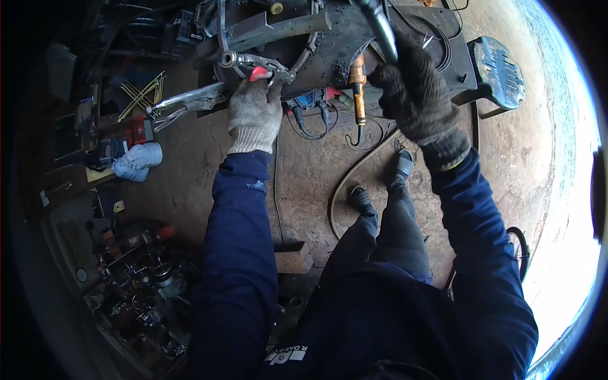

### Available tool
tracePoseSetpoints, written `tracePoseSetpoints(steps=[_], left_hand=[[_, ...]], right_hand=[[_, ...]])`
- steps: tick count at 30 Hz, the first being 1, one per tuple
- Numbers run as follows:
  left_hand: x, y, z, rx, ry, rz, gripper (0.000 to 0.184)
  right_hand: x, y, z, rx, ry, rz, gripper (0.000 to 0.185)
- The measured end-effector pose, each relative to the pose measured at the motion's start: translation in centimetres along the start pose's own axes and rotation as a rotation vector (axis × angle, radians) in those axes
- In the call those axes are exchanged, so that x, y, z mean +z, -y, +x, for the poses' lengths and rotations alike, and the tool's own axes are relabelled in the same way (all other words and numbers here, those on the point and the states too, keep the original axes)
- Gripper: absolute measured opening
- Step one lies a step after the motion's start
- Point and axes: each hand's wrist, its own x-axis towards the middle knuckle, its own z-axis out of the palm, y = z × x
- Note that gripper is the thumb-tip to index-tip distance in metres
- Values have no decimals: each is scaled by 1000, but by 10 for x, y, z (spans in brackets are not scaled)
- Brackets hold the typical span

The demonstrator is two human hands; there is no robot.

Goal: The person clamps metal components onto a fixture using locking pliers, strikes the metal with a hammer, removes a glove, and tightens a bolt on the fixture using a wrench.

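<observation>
Over the stained floor, at the dark, cluttered table, the left hand grips a metal clamp and the right hand grips a shiny bar.

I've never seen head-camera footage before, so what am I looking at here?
This is a person at work, with no robot. The one picture comes from a camera worn on their head, looking forward and down. Their pale-gloved left hand grips what looks like a red-and-silver clamp. Their dark-gloved right hand holds a shiny metal bar, partly out of view. On the dark table are a metal pipe and a coiled cable.
</observation>
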Motion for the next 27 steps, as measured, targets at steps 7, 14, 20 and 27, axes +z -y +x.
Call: tracePoseSetpoints(steps=[7,14,20,27], left_hand=[[-10,-2,7,31,16,26,31],[-11,-4,10,-10,84,39,30],[-14,-10,9,3,112,30,28],[-15,-10,11,-32,127,76,29]], right_hand=[[26,25,-49,200,230,-350,54],[31,11,-59,115,320,-599,51],[31,23,-58,90,227,-470,52],[32,28,-61,129,197,-422,54]])
